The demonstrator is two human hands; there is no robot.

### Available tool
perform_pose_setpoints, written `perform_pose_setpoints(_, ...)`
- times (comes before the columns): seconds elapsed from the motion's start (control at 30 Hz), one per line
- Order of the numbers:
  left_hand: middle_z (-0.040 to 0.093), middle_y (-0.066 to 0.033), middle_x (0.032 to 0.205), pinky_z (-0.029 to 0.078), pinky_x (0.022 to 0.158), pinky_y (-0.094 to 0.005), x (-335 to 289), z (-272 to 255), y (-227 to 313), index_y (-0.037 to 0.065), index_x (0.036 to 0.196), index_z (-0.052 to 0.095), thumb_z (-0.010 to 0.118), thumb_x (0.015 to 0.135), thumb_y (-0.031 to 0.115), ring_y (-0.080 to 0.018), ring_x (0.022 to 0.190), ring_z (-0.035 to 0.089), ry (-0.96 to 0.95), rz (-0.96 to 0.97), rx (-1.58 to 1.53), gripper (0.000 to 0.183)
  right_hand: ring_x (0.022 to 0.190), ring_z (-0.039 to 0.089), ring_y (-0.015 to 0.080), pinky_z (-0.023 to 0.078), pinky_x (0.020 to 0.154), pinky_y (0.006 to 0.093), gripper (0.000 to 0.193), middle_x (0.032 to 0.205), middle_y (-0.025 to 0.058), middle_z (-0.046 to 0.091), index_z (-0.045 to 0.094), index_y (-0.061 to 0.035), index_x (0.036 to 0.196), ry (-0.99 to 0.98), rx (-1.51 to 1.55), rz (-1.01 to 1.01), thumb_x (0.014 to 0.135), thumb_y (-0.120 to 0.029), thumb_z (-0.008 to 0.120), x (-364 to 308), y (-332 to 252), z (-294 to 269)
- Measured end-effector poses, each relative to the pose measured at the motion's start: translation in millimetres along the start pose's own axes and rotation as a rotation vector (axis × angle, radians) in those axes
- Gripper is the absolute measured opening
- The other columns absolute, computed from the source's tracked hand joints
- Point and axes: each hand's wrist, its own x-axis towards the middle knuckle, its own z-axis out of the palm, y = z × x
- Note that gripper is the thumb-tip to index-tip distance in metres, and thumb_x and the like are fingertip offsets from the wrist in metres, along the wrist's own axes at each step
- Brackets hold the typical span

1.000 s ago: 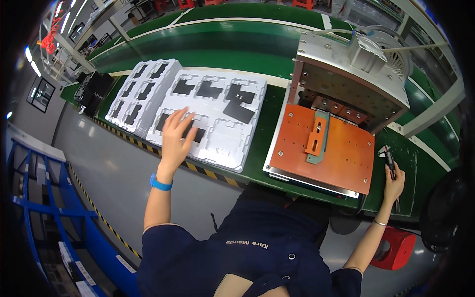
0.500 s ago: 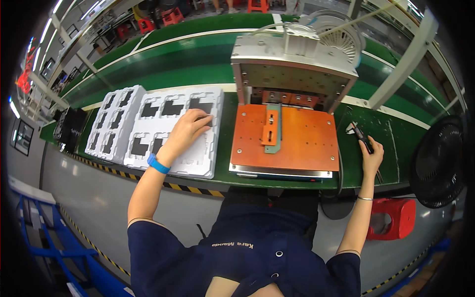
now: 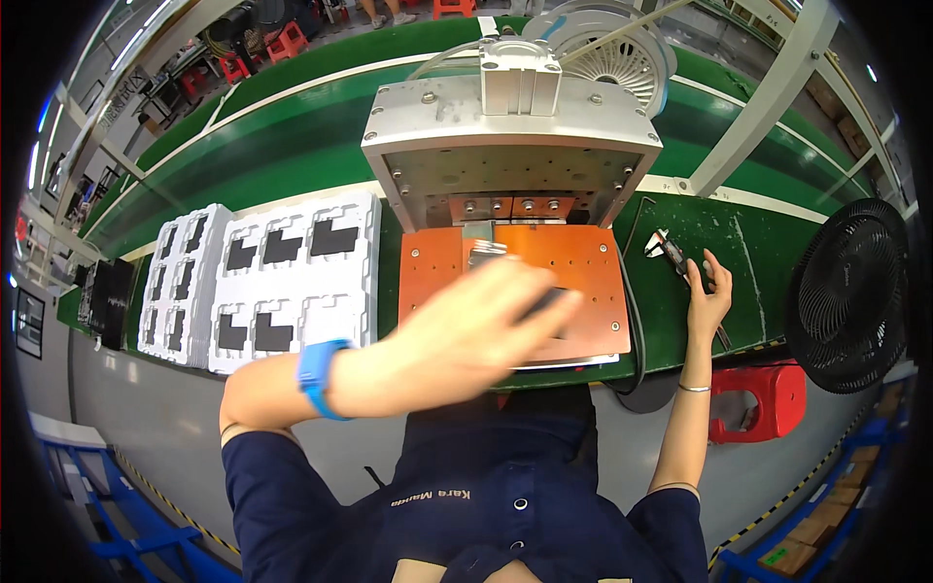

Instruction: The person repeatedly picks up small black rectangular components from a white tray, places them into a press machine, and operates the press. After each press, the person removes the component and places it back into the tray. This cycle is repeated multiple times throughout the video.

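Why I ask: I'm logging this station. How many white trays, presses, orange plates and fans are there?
white trays: 2
press: 1
orange plate: 1
fans: 2
Total: 6

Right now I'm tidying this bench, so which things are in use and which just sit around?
In use:
left hand, blurred, over the orange plate
right hand on a small tool
grey press

Lying about:
white trays
black fan
red stool

press head (image 3: 512, 155) low over orange plate (image 3: 583, 267), narrow gap
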Motion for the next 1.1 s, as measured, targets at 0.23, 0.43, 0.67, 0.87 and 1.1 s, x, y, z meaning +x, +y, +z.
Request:
perform_pose_setpoints(0.23,0.051,-0.019,0.116,0.047,0.093,-0.0431,21,57,-13,-0.005,0.127,0.054,0.058,0.08,0.005,-0.0336,0.103,0.054,-0.207,-0.214,0.075,0.048,0.089,0.06,0.0225,0.046,0.082,0.0331,0.023,0.091,0.0074,0.069,0.073,-0.0042,0.101,-0.163,0.125,-0.299,0.078,-0.005,0.076,-1,-131,-26)
perform_pose_setpoints(0.43,0.044,-0.0227,0.142,0.038,0.107,-0.0502,-20,25,-7,-0.002,0.134,0.051,0.064,0.085,0.014,-0.0365,0.133,0.044,-0.284,-0.257,0.002,0.053,0.087,0.059,0.0238,0.046,0.081,0.0341,0.021,0.091,0.0059,0.067,0.074,-0.0074,0.096,-0.65,0.348,-0.522,0.075,-0.006,0.077,-5,-216,-6)
perform_pose_setpoints(0.67,0.052,-0.0208,0.137,0.033,0.111,-0.0451,-34,24,-19,-0.002,0.132,0.055,0.062,0.091,0.036,-0.032,0.133,0.047,-0.239,-0.237,-0.122,0.057,0.091,0.055,0.0251,0.046,0.078,0.0373,0.025,0.097,0.0038,0.06,0.072,-0.0102,0.1,-0.753,0.174,-0.752,0.075,-0.007,0.071,-13,-238,35)
perform_pose_setpoints(0.87,0.053,-0.0201,0.136,0.032,0.112,-0.0444,-37,26,-21,-0.003,0.131,0.056,0.056,0.093,0.042,-0.0307,0.134,0.046,-0.237,-0.194,-0.045,0.059,0.094,0.054,0.0226,0.044,0.078,0.0372,0.031,0.098,0.0023,0.059,0.07,-0.0107,0.102,-0.619,-0.018,-0.968,0.071,-0.012,0.068,-19,-241,39)
perform_pose_setpoints(1.1,0.054,-0.0196,0.136,0.033,0.112,-0.046,-37,26,-21,-0.002,0.131,0.057,0.059,0.09,0.041,-0.031,0.134,0.046,-0.239,-0.188,-0.003,0.059,0.097,0.057,0.0228,0.043,0.08,0.038,0.034,0.104,0.0034,0.061,0.069,-0.0086,0.104,-0.533,-0.075,-0.902,0.07,-0.014,0.069,-23,-241,42)
